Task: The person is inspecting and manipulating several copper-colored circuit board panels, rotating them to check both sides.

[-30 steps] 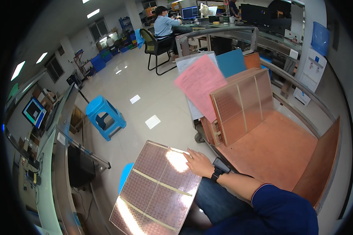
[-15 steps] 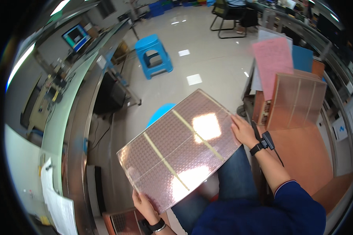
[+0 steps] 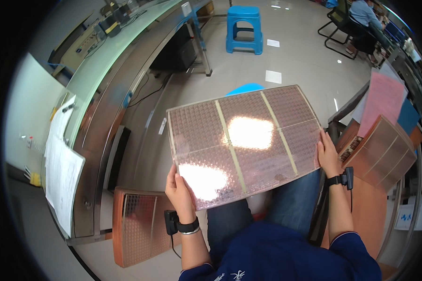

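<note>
A large copper-coloured circuit board panel [image 3: 197, 133] is held up over my lap, its face catching two bright glare spots. Pale strips divide its finely patterned surface into blocks. My left hand [image 3: 179, 191] grips the panel's left edge near the lower corner, thumb at the front. At the opposite short edge, my right hand [image 3: 328, 152] holds it low down, fingers along the rim. The undersides of both grips are hidden. To the left, below my left hand, a stack of similar panels [image 3: 145, 225] stands on the floor.
On my right, more panels [image 3: 380, 154] lean on a copper-coloured board, with a pink sheet [image 3: 382, 103] behind. A glass-topped bench [image 3: 122, 51] runs along the left with papers [image 3: 63, 173] hanging. Ahead are a blue stool [image 3: 244, 30] and a seated person [image 3: 365, 16].
My view has turned to the left and lower. The panel has swung from a steep slant to nearly level, its left end rising with my left hand. Both hands keep their hold.
</note>
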### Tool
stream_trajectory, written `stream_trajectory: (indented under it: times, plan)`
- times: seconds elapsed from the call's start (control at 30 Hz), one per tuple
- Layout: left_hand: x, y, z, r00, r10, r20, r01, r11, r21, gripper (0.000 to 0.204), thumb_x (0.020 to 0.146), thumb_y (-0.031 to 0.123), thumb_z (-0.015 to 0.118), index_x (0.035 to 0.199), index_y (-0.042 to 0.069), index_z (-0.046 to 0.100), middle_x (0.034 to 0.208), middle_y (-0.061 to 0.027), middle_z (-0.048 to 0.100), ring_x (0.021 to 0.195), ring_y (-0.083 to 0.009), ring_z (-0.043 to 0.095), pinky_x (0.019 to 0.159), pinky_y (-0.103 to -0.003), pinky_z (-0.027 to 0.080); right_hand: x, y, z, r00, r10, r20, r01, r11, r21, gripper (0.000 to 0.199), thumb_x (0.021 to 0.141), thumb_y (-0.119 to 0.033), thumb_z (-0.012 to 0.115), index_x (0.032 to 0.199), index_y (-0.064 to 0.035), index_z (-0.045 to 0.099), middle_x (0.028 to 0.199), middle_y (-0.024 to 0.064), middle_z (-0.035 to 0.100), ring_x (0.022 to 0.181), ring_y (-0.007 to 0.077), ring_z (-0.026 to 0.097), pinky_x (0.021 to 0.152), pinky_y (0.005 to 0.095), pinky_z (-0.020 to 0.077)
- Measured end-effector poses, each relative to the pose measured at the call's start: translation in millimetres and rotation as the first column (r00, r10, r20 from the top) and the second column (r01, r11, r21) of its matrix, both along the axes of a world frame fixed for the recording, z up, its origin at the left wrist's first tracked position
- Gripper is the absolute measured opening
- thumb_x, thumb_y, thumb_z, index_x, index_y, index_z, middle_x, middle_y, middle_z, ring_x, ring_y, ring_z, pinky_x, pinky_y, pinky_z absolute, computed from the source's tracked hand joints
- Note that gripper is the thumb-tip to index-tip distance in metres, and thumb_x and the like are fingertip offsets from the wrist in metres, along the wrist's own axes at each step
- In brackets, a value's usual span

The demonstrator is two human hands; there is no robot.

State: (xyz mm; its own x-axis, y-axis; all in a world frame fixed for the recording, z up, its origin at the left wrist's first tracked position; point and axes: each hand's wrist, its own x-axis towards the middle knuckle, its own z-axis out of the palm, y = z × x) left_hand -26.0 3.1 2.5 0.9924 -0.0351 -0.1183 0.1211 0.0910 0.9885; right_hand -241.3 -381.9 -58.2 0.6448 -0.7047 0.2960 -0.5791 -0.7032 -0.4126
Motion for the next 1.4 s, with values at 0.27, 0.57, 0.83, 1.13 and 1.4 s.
stream_trajectory:
  times: [0.27, 0.57, 0.83, 1.13, 1.4]
  plan:
    - [7.2, -1.0, 5.4, 0.991, 0.063, 0.115, -0.044, 0.986, -0.162, 0.029, 0.093, 0.006, 0.04, 0.12, -0.003, 0.045, 0.101, -0.012, 0.062, 0.087, -0.0111, 0.059, 0.076, -0.023, 0.048, -25.6, -18.7, 41.2, 0.841, -0.232, 0.489, -0.251, 0.633, 0.733, 0.043, 0.095, -0.019, 0.044, 0.133, -0.0003, 0.038, 0.125, 0.0147, 0.05, 0.114, 0.0206, 0.05, 0.094, 0.0268, 0.0395]
    - [19.2, 6.1, 32.8, 0.984, -0.141, 0.11, 0.164, 0.959, -0.232, 0.034, 0.095, 0.015, 0.042, 0.124, -0.002, 0.041, 0.107, -0.0176, 0.059, 0.092, -0.0167, 0.059, 0.078, -0.027, 0.049, -79.2, -23.1, 89.8, 0.75, -0.273, 0.602, -0.487, 0.387, 0.783, 0.041, 0.095, -0.023, 0.044, 0.126, 0.0031, 0.044, 0.108, 0.0085, 0.059, 0.091, 0.014, 0.059, 0.079, 0.026, 0.0483]
    - [21.5, 7.5, 67.9, 0.876, -0.427, 0.224, 0.453, 0.57, -0.686, 0.059, 0.094, 0.032, 0.04, 0.141, 0.006, 0.015, 0.129, -0.0259, 0.04, 0.113, -0.0321, 0.05, 0.087, -0.043, 0.05, -91.9, -21.6, 57.2, 0.645, -0.459, 0.611, -0.6, 0.19, 0.777, 0.039, 0.095, -0.029, 0.04, 0.118, 0.0013, 0.05, 0.107, 0.0115, 0.06, 0.089, 0.0185, 0.06, 0.078, 0.0305, 0.0493]
    - [-73.2, -92.4, 23.4, 0.883, -0.465, 0.071, 0.334, 0.513, -0.791, 0.044, 0.093, 0.024, 0.047, 0.13, 0.003, 0.036, 0.129, -0.014, 0.044, 0.119, -0.0235, 0.043, 0.102, -0.041, 0.033, -10.0, 80.7, 44.7, 0.38, -0.576, 0.724, -0.703, 0.328, 0.63, 0.026, 0.094, -0.018, 0.045, 0.116, -0.0052, 0.051, 0.107, 0.0066, 0.06, 0.098, 0.0164, 0.058, 0.085, 0.0308, 0.0475]
    - [-44.3, -68.4, 37.5, 0.885, -0.463, 0.042, 0.36, 0.625, -0.693, 0.037, 0.09, 0.012, 0.052, 0.123, 0.001, 0.04, 0.116, -0.0096, 0.053, 0.104, -0.0192, 0.053, 0.092, -0.035, 0.041, -23.9, 62.4, 54.2, 0.367, -0.56, 0.743, -0.836, 0.151, 0.527, 0.027, 0.095, -0.028, 0.042, 0.106, -0.0059, 0.053, 0.089, 0.0039, 0.062, 0.081, 0.0161, 0.063, 0.07, 0.0313, 0.0544]
